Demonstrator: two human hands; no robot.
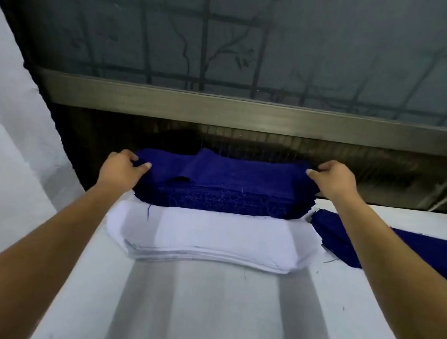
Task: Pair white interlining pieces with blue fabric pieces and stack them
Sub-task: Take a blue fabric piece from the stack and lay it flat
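Observation:
A thick stack of blue fabric pieces (223,191) lies at the far edge of the white table (226,304). My left hand (121,167) pinches the top piece at its left end, and my right hand (333,179) pinches it at the right end. The top blue piece is wrinkled and folded near the left. In front of the blue stack, closer to me, lies a stack of white interlining pieces (211,238) with rounded ends.
A second, flatter pile of blue pieces (410,250) lies on the table to the right, under my right forearm. A dark metal window frame (248,114) with frosted glass runs behind the table. A white wall stands at the left.

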